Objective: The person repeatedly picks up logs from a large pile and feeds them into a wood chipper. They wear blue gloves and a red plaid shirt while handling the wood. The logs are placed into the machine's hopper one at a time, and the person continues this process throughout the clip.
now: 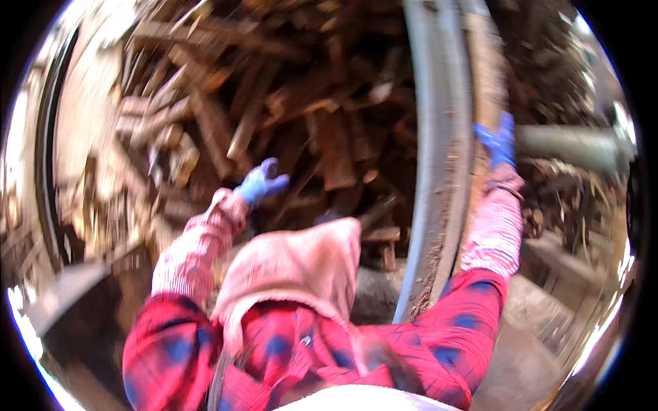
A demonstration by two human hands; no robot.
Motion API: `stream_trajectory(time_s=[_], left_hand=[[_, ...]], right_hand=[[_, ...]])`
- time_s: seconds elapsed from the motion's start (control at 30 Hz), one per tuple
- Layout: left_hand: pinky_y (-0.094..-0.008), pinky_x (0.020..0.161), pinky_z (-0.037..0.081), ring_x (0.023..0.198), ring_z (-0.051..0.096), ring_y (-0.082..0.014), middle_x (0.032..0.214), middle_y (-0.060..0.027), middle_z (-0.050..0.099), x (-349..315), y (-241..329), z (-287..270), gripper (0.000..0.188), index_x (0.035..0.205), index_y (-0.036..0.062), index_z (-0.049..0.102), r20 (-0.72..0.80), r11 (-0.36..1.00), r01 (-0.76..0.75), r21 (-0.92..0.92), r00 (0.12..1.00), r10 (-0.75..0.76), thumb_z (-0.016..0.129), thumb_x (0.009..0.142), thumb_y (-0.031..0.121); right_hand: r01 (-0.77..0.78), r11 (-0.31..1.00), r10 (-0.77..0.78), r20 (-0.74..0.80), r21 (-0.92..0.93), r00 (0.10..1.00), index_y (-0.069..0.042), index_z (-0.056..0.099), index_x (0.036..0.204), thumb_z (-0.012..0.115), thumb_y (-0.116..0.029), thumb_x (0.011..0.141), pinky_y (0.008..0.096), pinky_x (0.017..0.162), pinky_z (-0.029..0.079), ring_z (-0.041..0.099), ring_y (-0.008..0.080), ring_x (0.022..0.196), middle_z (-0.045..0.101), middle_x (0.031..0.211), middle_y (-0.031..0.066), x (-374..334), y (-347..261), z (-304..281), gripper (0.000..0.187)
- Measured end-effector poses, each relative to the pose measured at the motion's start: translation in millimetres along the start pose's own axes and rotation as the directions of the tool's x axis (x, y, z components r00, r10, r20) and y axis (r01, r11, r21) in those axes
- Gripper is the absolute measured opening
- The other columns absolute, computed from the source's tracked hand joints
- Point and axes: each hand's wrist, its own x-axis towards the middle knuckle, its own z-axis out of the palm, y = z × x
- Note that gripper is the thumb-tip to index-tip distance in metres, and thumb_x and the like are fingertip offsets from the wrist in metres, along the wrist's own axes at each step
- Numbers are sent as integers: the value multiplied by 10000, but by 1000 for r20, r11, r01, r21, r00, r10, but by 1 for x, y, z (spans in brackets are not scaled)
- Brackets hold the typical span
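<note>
My left hand [262,182], in a blue-purple glove, is held over a heap of split wood with its fingers apart and nothing in them. On the right, my right hand [498,140], gloved the same way, lies against a long, pale brown timber [485,61], thumb and fingers spread. The timber runs alongside a blue-grey metal channel [433,137] that reaches from the far edge down toward my body. Motion blurs the picture, so the exact contact of the right fingers is hard to make out.
A heap of wood pieces [336,147] fills the middle, below the channel's left side. A greenish pipe or cylinder [569,147] juts out right of my right hand. At the far left stands a dark curved band [49,151]; a dark box-like shape [75,301] is at lower left.
</note>
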Motion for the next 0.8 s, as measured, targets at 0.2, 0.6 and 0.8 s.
stream_trajectory(time_s=[0.2, 0.6, 0.8], left_hand=[[-383, 1036, 427, 1234, 538, -325, 1331, -229, 551, -77, -110, -31, 863, 1409, 17, 427, -105, 883, 468, -31, 877, -469, 746, 771, 504], [-425, 1030, 429, 1219, 538, -378, 1283, -254, 564, 116, -198, -75, 857, 1355, 17, 453, -315, 921, 389, 25, 877, -362, 756, 717, 503], [-429, 968, 470, 1168, 548, -338, 1213, -159, 545, 208, -201, -35, 933, 1370, 122, 321, -482, 786, 504, 357, 820, -307, 810, 660, 477]], right_hand=[[68, 942, -47, 69, -330, 996, -36, 308, 1478, 771, -447, 744, 447, 1088, 370, 425, 383, 1324, 425, 1444, 243, -31, 55, -15, 960], [320, 658, -191, 260, -682, 947, 2, 341, 1466, 599, -518, 892, 480, 1161, 244, 310, 408, 1392, 357, 1484, 270, -172, -110, 43, 816], [166, 914, -121, 141, -371, 983, -23, 342, 1470, 600, -395, 939, 476, 1116, 339, 405, 401, 1327, 353, 1483, 271, -185, -113, 59, 698]])
